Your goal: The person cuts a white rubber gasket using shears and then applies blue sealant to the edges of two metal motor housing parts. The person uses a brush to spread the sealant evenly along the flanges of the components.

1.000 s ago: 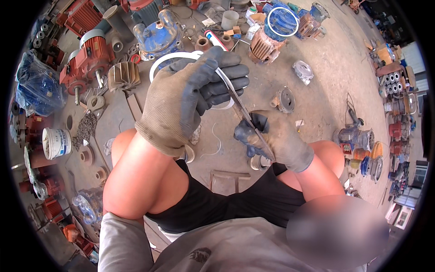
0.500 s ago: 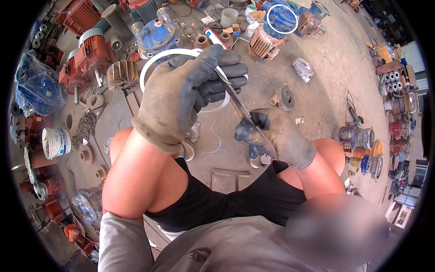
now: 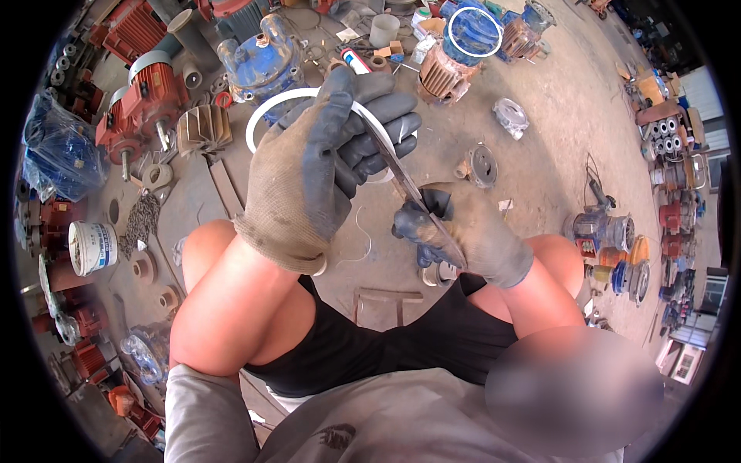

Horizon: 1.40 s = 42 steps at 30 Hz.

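My left hand (image 3: 297,170), in a tan and dark-grey coated glove, is closed on a thin white ring (image 3: 284,99). The ring's far-left arc shows beyond the hand; part of it is hidden behind the palm and fingers. In my right hand (image 3: 482,239), gloved alike, is a long, flat, dark metal blade (image 3: 403,179); whether it is a knife or a file I cannot tell. It slants up and left from the right hand, its far end against the ring's edge by the left fingers. Both hands are raised above the floor, between my knees.
Beyond the left hand stand a blue pump housing (image 3: 266,60), a finned impeller (image 3: 204,129) and red motors (image 3: 157,92). A white bucket (image 3: 93,248) is at left. Ahead-right, another white ring (image 3: 453,32) rests on a blue-and-rusty motor (image 3: 446,76). A round flange (image 3: 483,165) lies nearer.
My left hand has shifted slightly down and right, and the ring's visible arc has turned a little. The right hand and blade have moved slightly left.
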{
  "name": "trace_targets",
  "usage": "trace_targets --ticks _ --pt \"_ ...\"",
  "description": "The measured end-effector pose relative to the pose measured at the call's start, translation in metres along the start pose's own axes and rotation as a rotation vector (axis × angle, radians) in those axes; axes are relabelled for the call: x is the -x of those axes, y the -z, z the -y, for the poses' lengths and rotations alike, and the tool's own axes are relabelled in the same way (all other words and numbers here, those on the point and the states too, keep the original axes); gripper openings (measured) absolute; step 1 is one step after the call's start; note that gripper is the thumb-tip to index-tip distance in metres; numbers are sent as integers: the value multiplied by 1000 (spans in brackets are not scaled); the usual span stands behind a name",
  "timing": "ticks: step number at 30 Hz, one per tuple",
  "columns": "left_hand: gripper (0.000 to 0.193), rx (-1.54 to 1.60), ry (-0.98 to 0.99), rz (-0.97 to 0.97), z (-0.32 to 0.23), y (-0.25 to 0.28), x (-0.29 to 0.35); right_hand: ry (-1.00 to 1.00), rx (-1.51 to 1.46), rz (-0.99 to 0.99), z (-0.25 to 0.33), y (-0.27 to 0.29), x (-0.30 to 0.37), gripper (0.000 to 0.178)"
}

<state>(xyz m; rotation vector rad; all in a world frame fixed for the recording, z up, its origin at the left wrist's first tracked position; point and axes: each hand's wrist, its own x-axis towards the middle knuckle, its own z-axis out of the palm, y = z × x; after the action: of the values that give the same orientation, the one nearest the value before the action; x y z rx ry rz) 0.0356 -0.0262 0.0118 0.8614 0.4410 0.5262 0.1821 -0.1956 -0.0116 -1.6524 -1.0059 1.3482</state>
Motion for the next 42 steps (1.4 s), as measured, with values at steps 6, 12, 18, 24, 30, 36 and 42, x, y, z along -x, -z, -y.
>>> trace_targets --ticks 6,12,18,24,30,36,42 --pt "58 133 -68 25 2 6 -1 -9 170 11 -4 3 5 63" --pt "55 133 -60 -25 -5 3 -1 -26 11 45 -2 2 4 72" --pt "53 80 -19 -7 -4 2 1 4 -26 20 0 0 4 77" --pt "52 55 -29 10 -6 3 3 190 76 -34 -9 -2 1 50" --pt "56 -65 -41 4 -7 7 1 74 26 13 -4 1 2 79" --pt "55 -60 -25 -29 -7 0 2 102 142 -13 -5 5 0 77" --pt "53 -45 -25 -28 -4 7 0 25 44 -4 4 1 3 77"
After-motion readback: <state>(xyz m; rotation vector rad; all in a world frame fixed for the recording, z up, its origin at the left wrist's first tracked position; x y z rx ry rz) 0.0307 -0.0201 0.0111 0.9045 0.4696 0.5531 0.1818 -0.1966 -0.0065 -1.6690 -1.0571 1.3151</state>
